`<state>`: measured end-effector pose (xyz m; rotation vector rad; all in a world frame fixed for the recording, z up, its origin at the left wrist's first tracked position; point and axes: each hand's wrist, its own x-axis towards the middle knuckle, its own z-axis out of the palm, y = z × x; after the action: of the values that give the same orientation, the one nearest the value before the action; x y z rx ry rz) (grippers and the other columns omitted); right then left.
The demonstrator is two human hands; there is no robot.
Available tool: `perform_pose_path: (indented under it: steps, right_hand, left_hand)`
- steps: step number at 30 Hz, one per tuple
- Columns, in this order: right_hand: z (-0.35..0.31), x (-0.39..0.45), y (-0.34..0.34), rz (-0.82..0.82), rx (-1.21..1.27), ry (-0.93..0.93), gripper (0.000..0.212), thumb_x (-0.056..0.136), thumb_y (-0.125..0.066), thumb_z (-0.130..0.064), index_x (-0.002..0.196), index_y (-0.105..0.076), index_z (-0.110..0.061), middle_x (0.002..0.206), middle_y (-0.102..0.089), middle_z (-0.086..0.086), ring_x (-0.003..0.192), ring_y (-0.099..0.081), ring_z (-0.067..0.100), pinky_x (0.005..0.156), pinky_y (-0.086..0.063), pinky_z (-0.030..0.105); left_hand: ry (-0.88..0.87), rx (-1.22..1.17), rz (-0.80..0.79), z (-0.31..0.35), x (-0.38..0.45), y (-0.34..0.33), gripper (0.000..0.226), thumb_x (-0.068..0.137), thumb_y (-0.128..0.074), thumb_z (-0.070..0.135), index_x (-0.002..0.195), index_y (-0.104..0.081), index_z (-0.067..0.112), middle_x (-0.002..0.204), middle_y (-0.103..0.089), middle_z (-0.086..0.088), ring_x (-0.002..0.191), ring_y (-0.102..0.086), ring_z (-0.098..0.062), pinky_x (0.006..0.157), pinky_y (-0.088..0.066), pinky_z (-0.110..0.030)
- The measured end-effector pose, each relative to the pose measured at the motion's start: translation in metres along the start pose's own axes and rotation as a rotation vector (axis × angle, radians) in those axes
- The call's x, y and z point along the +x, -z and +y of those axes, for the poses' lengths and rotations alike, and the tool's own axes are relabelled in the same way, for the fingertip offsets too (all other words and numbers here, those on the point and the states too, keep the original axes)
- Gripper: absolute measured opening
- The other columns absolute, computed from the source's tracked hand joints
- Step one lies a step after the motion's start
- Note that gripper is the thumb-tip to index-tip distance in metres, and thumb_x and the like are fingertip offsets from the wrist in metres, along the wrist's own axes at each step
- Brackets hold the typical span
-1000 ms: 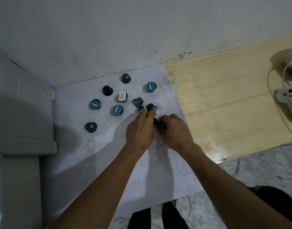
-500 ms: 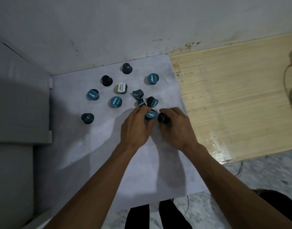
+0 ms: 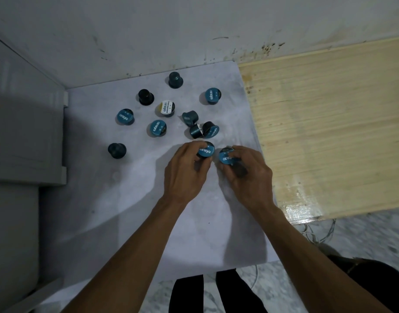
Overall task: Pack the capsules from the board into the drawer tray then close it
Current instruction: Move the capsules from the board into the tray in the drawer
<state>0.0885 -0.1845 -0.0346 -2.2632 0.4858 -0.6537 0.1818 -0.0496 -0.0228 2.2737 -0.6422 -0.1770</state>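
Several dark capsules with blue foil lids lie scattered on the pale board (image 3: 130, 199). My left hand (image 3: 185, 175) grips one blue-lidded capsule (image 3: 205, 151) at its fingertips. Beside it, my right hand (image 3: 250, 177) holds another blue-lidded capsule (image 3: 225, 157), and a second dark capsule body (image 3: 239, 169) shows under its fingers. Just beyond both hands lie three capsules on their sides (image 3: 200, 126). One white-and-gold lidded capsule (image 3: 167, 108) stands further back. No drawer tray can be made out.
A grey cabinet or box (image 3: 24, 136) borders the board on the left. A wooden plank surface (image 3: 325, 132) adjoins it on the right. The wall (image 3: 171, 30) rises behind. Cables (image 3: 318, 233) and marble floor lie at the lower right.
Both hands have drawn slightly back toward me from the capsule cluster. Each now shows a blue lid turned up in its fingers. The view has shifted a little rightward.
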Motion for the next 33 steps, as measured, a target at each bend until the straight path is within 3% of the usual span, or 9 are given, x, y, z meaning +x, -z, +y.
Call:
perform_pose_path:
  steps: [5, 10, 13, 17, 23, 33]
  right_hand:
    - [-0.004, 0.002, 0.003, 0.013, 0.003, 0.046, 0.023, 0.079, -0.081, -0.014, 0.098, -0.072, -0.005, 0.098, -0.073, 0.007, 0.094, -0.065, 0.021, 0.086, -0.051, 0.023]
    - [-0.019, 0.003, 0.010, -0.006, 0.000, 0.015, 0.022, 0.079, -0.079, -0.015, 0.100, -0.072, -0.008, 0.097, -0.073, 0.004, 0.089, -0.065, 0.020, 0.084, -0.040, 0.005]
    - [-0.035, 0.002, 0.016, -0.013, -0.010, 0.071, 0.023, 0.077, -0.080, -0.011, 0.097, -0.072, -0.006, 0.095, -0.074, 0.007, 0.085, -0.066, 0.021, 0.081, -0.043, 0.012]
    - [-0.066, -0.002, 0.024, -0.069, 0.098, 0.049, 0.024, 0.078, -0.080, -0.016, 0.100, -0.072, -0.011, 0.098, -0.073, 0.000, 0.082, -0.065, 0.014, 0.073, -0.052, 0.022]
    - [-0.131, -0.008, 0.024, -0.148, 0.182, 0.116, 0.026, 0.078, -0.080, -0.023, 0.103, -0.072, -0.015, 0.099, -0.073, -0.005, 0.079, -0.064, 0.008, 0.066, -0.048, 0.010]
    - [-0.279, -0.069, -0.016, -0.343, 0.324, 0.147, 0.024, 0.076, -0.081, -0.027, 0.097, -0.072, -0.020, 0.093, -0.073, -0.011, 0.077, -0.065, 0.003, 0.062, -0.052, 0.022]
  left_hand:
    - [-0.030, -0.045, 0.028, 0.003, -0.001, 0.001, 0.029, 0.085, -0.072, 0.020, 0.111, -0.066, 0.010, 0.105, -0.071, -0.003, 0.090, -0.063, -0.016, 0.080, -0.058, -0.033]
    - [0.002, -0.092, 0.050, 0.008, -0.006, 0.012, 0.025, 0.085, -0.072, 0.020, 0.108, -0.066, 0.013, 0.102, -0.070, 0.000, 0.082, -0.061, -0.010, 0.074, -0.058, -0.031]
    - [0.008, -0.091, 0.081, 0.012, -0.021, 0.030, 0.027, 0.084, -0.074, 0.020, 0.109, -0.066, 0.015, 0.102, -0.070, 0.002, 0.084, -0.063, -0.010, 0.076, -0.056, -0.022]
    - [0.037, -0.091, 0.168, 0.017, -0.051, 0.065, 0.028, 0.082, -0.075, 0.020, 0.108, -0.066, 0.022, 0.096, -0.069, 0.008, 0.075, -0.059, -0.009, 0.062, -0.052, -0.024]
    - [0.076, -0.099, 0.316, 0.024, -0.094, 0.136, 0.026, 0.082, -0.076, 0.021, 0.106, -0.066, 0.021, 0.098, -0.068, 0.014, 0.072, -0.060, -0.007, 0.059, -0.040, -0.008]
    - [0.160, -0.085, 0.430, -0.013, -0.198, 0.277, 0.026, 0.080, -0.076, 0.020, 0.104, -0.068, 0.025, 0.092, -0.068, 0.017, 0.075, -0.063, -0.005, 0.058, -0.045, -0.011]
